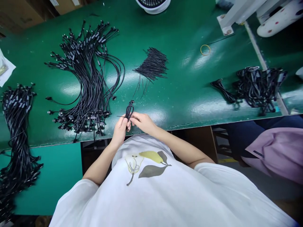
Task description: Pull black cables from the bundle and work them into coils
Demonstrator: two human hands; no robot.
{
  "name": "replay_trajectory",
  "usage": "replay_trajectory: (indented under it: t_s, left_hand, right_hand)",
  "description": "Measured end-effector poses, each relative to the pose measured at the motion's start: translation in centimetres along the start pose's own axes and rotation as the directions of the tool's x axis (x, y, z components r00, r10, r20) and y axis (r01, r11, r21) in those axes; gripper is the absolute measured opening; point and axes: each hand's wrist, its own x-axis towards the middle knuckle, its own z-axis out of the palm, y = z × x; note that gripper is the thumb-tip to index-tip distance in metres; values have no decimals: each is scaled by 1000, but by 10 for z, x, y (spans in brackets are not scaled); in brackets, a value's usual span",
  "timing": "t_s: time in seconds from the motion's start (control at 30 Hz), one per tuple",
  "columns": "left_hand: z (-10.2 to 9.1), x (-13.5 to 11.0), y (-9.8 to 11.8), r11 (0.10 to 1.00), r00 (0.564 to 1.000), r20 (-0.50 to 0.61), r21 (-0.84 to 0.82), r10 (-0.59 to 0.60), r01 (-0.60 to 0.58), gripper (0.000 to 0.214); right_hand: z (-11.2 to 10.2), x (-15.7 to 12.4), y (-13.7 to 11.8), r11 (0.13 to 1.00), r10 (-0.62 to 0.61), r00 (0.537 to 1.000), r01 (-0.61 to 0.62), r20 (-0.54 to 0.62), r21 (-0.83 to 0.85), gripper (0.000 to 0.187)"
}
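Note:
My left hand [120, 130] is closed round a folded black cable [129, 110] whose loop points away from me, just above the table's near edge. A thin black twist tie [120, 116] crosses the cable and sticks out to the left. My right hand [143, 122] pinches at the cable's right side, where the tie runs; its fingertips partly hide what they grip. Beyond my hands lies a heap of black twist ties [152, 64], a few of them stray. To the left spreads a large pile of loose black cables [87, 72] with connectors at both ends.
Another cable bundle [17, 126] hangs over the left edge. Folded cables [258, 86] are heaped at the right. A rubber band [205, 49], a white metal bracket [227, 25] and a white round device [153, 7] are farther back. A person in pink [279, 151] sits at right.

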Motion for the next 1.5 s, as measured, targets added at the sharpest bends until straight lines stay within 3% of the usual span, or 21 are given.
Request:
replay_trajectory:
  t_s: [0.07, 0.17, 0.3, 0.37, 0.5, 0.57, 0.63, 0.73, 0.83, 0.9, 0.93, 1.0, 1.1, 1.2, 1.3, 1.37, 1.43, 1.5]
  left_hand:
    - [-1, 3, -2, 993, 997, -39, 104, 61, -56, 40]
    - [-5, 9, -3, 968, 995, -42, 238, 92, -79, 34]
    - [-12, 12, -2, 941, 990, 141, 334, 9, -56, 28]
    - [-15, 11, -2, 930, 973, 229, 365, -36, -51, 29]
    - [-16, 9, -6, 951, 953, 281, 307, -118, 27, 28]
    - [-14, 9, -8, 956, 926, 293, 241, -238, 169, 29]
    - [-14, 10, -10, 924, 869, 318, 183, -380, 337, 30]
    - [-14, 12, -11, 856, 778, 365, 129, -511, 501, 30]
    - [-11, 12, -13, 842, 763, 369, 127, -530, 524, 27]
    - [-5, 11, -14, 862, 794, 343, 122, -502, 492, 23]
    - [-2, 11, -15, 877, 818, 322, 112, -477, 468, 22]
    - [6, 13, -16, 916, 879, 259, 70, -399, 395, 20]
    - [13, 22, -15, 966, 961, 125, -38, -248, 255, 21]
    - [15, 34, -12, 977, 988, 8, -148, -152, 152, 29]
    - [10, 42, -8, 971, 994, -5, -213, -110, 107, 29]
    - [6, 43, -4, 975, 999, 20, -216, -39, 42, 26]
    - [0, 39, 1, 989, 993, 15, -99, 115, -113, 24]
    - [-5, 32, 6, 931, 947, 34, 178, 319, -320, 17]
  right_hand:
    - [1, -5, -4, 967, -90, 996, 84, -14, -242, 23]
    - [-6, -6, -10, 752, -339, 938, 320, 79, -577, 32]
    - [-28, 3, -11, 412, -641, 723, 606, 256, -681, 32]
    - [-36, 8, -9, 305, -703, 627, 692, 336, -654, 30]
    - [-41, 8, -6, 190, -670, 548, 779, 501, -597, 31]
    - [-41, 5, -7, 109, -652, 487, 819, 581, -563, 27]
    - [-41, 0, -9, 38, -629, 448, 834, 635, -550, 25]
    - [-40, -8, -12, -26, -550, 484, 805, 681, -593, 25]
    - [-36, -12, -11, -73, -471, 485, 811, 736, -581, 22]
    - [-33, -11, -9, -41, -421, 497, 825, 759, -563, 20]
    - [-32, -8, -8, 10, -387, 526, 823, 757, -567, 20]
    - [-31, 2, -6, 184, -287, 636, 770, 716, -610, 19]
    - [-30, 18, -7, 459, -142, 828, 541, 543, -705, 20]
    - [-24, 27, -9, 608, -119, 946, 310, 302, -731, 23]
    - [-16, 25, -6, 735, -137, 988, 153, 77, -660, 28]
    - [-15, 23, -2, 849, -122, 992, 89, -29, -521, 31]
    - [-20, 22, 2, 946, -71, 997, 56, -37, -320, 33]
    - [-28, 24, 5, 987, -26, 999, 30, 28, -158, 35]
